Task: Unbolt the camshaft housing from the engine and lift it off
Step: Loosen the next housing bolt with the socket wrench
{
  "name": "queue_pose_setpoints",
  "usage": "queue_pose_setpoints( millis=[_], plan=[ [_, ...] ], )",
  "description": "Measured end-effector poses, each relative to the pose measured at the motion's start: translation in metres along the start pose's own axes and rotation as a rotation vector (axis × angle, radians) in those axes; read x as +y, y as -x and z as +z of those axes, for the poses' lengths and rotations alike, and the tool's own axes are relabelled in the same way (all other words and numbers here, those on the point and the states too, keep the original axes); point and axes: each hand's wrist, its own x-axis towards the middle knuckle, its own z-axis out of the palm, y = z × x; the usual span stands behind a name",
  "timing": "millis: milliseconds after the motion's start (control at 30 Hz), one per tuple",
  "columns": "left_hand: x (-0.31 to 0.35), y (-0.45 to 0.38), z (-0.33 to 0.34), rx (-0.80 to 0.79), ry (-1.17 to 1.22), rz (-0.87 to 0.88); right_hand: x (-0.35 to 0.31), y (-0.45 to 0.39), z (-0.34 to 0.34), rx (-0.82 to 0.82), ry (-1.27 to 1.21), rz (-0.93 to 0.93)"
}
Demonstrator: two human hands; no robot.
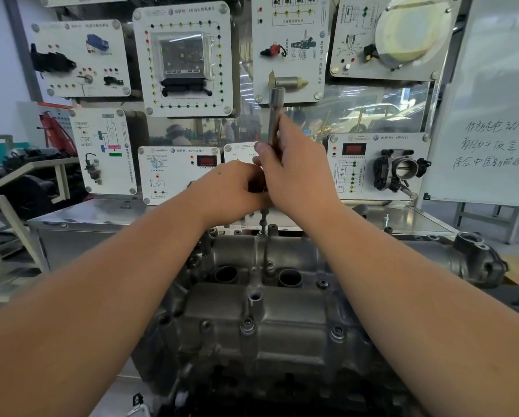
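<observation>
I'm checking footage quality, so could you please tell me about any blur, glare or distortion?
Head view: wide-angle bending bows the white wall panels; the silver metal socket wrench looks slightly motion-blurred; the glossy whiteboard is washed pale; the grey cast-metal camshaft housing stays fairly sharp.

Lying lowest and nearest, across the middle: grey cast-metal camshaft housing [261,320]. Above its far edge, touching each other: left hand [231,191] to the left, right hand [297,173] to the right. Gripped in the right hand, rising upright above it: long steel socket wrench [274,115]. Below the hands, pointing down at the housing's far edge: thin steel bit [263,222]. Behind everything: white training panels [186,58] on a board. Far right: handwritten whiteboard [492,121].
</observation>
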Motion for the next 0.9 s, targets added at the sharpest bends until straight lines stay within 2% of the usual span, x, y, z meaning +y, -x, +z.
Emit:
queue_pose_setpoints(
  millis=[267,433,600,700,900],
  plan=[
    [0.0027,0.0008,-0.0022,0.010,0.004,0.006,0.0002,0.0033,0.0018,0.025,0.021,-0.040],
    [0.0022,0.0008,-0.0017,-0.014,0.028,0.014,-0.0002,-0.0009,0.0004,-0.026,-0.054,0.038],
    [0.0043,0.0015,-0.0038,0.003,-0.007,0.009,0.0002,0.0029,0.0020,-0.027,0.051,-0.010],
    [0.0006,-0.0010,-0.0012,0.030,-0.007,-0.022,-0.0001,0.0024,0.0002,0.024,0.057,-0.006],
    [-0.0026,-0.0009,-0.0005,0.000,0.037,-0.039,-0.0002,0.0015,0.0023,-0.008,0.051,-0.010]
  ],
)
